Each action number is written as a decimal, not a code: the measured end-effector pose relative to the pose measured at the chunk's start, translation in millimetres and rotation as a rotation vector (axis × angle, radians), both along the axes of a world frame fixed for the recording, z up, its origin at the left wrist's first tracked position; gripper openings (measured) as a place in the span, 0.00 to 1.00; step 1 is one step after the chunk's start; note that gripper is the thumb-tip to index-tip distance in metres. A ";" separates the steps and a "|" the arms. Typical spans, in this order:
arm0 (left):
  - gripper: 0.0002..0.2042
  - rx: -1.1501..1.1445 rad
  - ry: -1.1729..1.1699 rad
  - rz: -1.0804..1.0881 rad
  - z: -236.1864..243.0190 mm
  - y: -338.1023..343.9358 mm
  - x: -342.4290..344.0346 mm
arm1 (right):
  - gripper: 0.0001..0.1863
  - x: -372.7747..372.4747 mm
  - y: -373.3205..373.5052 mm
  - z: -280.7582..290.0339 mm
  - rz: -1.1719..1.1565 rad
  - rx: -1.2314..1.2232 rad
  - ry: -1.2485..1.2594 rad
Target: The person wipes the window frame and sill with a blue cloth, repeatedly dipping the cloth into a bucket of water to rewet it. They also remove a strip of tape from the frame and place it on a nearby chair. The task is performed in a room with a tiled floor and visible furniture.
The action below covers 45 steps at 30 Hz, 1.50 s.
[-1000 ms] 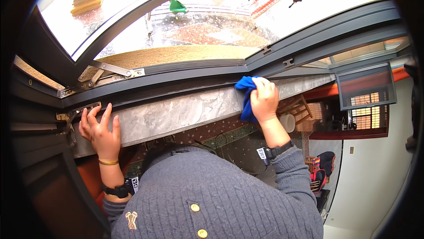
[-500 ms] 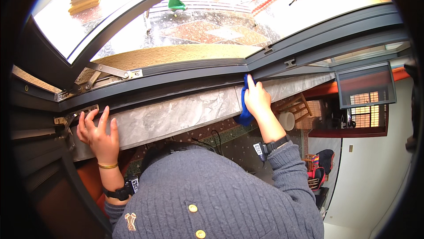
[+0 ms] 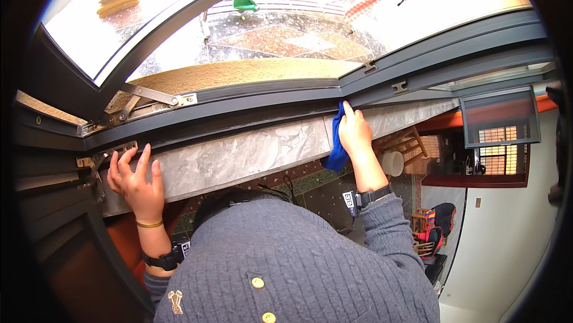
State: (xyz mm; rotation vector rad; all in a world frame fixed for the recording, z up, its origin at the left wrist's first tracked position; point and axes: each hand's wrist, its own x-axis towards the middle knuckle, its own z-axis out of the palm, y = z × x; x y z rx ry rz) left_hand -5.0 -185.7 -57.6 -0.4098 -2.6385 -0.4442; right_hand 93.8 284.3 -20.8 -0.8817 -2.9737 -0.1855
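My right hand [image 3: 355,132] presses a blue cloth [image 3: 337,150] into the inner corner of the dark grey window frame [image 3: 256,107]. Part of the cloth hangs down over the front edge of the grey marbled sill [image 3: 239,159]. At the left end of the sill my left hand [image 3: 137,183] is held with fingers spread, holding nothing. Its fingertips are close to the lower metal hinge [image 3: 122,149]; whether they touch it I cannot tell.
The window sash [image 3: 89,72] stands swung outward on a metal stay arm [image 3: 152,95]. A dark-framed door panel [image 3: 77,251] is at the left. A screened panel [image 3: 500,117] juts inward at the right. Below it are a wooden stool [image 3: 409,144] and a white bucket [image 3: 391,163].
The whole view has shifted slightly. My right hand stays by the frame corner with the blue cloth, which now hangs a little differently. My left hand keeps its place and pose.
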 end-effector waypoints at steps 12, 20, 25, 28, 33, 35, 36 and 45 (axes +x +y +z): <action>0.15 0.005 0.005 -0.005 -0.1 1.0 -0.8 | 0.27 -6.6 -8.0 16.0 -0.111 -0.106 -0.041; 0.15 0.000 -0.021 0.002 -1.4 -0.8 0.3 | 0.27 -8.6 -15.4 14.2 0.041 -0.422 0.019; 0.15 -0.016 -0.004 0.006 -1.9 -0.2 0.8 | 0.29 -8.4 -9.7 10.7 -0.040 -0.284 0.097; 0.15 -0.014 -0.004 0.010 -2.2 0.3 1.0 | 0.30 -5.4 -13.5 8.0 0.191 -0.371 0.010; 0.15 -0.008 0.016 -0.002 -1.8 0.7 0.0 | 0.30 -9.9 -10.7 23.0 -0.086 -0.196 0.005; 0.14 -0.002 0.013 -0.003 -1.7 0.7 0.5 | 0.30 -13.2 -18.6 19.8 -0.042 -0.315 0.017; 0.15 -0.002 0.012 -0.001 -1.7 0.8 0.3 | 0.30 -13.2 -22.1 17.7 0.017 -0.380 -0.011; 0.15 -0.010 0.027 0.006 -3.7 -0.2 1.5 | 0.31 -12.8 -17.7 28.0 -0.082 -0.327 0.000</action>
